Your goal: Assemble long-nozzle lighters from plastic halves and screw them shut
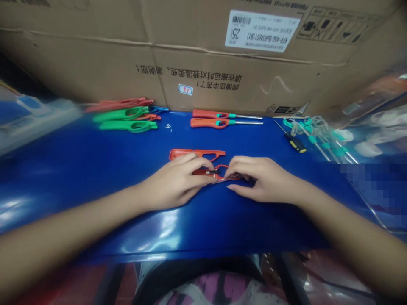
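An orange lighter half-shell (199,172) with a finger loop lies on the blue table under both hands; small black and whitish parts sit inside it. My left hand (179,180) is closed on its handle end, with thumb and index finger near the loop. My right hand (265,178) has its fingers curled at the other end, partly hiding that end and a small dark or metallic piece. Just behind, a second orange half-shell (175,154) lies with its hollow side up, partly covered by my left hand.
Two orange lighters with metal tubes (211,123) lie farther back. Green shells (127,126) and red shells (122,103) are piled at back left. A screwdriver (295,143) and teal-ended metal tubes (324,144) lie at right. A cardboard box (104,67) walls off the table's (95,169) back.
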Demonstrator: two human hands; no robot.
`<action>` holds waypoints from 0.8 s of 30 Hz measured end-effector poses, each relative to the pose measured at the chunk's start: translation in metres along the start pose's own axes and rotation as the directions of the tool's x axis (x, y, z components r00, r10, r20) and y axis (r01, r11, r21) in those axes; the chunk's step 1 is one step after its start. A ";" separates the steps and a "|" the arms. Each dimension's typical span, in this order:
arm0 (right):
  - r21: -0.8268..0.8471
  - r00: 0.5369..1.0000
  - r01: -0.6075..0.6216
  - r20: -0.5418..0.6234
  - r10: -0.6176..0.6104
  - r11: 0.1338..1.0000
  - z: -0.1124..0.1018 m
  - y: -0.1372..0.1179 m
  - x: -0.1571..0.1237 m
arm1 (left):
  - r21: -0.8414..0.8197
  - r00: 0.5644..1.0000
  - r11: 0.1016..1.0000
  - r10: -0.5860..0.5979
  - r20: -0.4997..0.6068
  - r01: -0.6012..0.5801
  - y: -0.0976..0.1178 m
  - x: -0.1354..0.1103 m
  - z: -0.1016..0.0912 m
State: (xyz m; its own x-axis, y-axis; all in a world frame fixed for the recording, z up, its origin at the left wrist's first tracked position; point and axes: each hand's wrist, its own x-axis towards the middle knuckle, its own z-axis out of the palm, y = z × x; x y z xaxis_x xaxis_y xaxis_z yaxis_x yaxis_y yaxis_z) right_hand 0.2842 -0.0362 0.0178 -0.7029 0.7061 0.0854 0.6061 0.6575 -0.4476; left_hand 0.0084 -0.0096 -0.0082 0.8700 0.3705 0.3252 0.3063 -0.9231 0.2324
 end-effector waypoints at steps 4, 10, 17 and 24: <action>-0.031 1.000 -0.009 -0.002 0.009 0.999 -0.001 -0.002 0.000 | 0.006 1.000 1.000 -0.001 -0.003 0.001 0.001 0.000 0.000; -0.074 1.000 0.010 -0.009 -0.010 0.997 0.001 -0.002 -0.001 | 0.004 1.000 1.000 -0.004 -0.008 0.004 0.000 0.000 0.001; -0.073 1.000 0.009 -0.011 -0.010 0.997 0.000 -0.002 -0.001 | 0.002 1.000 1.000 -0.003 -0.008 0.003 -0.001 0.001 0.002; -0.095 1.000 0.014 -0.007 -0.014 0.995 0.000 -0.001 -0.001 | 0.007 1.000 1.000 -0.007 -0.007 0.007 -0.001 0.000 0.002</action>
State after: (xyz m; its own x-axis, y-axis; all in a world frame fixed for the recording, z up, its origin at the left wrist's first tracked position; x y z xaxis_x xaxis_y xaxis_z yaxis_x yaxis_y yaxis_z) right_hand 0.2846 -0.0377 0.0184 -0.7091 0.6983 0.0976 0.6289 0.6890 -0.3601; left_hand 0.0087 -0.0092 -0.0103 0.8650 0.3781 0.3299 0.3156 -0.9211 0.2281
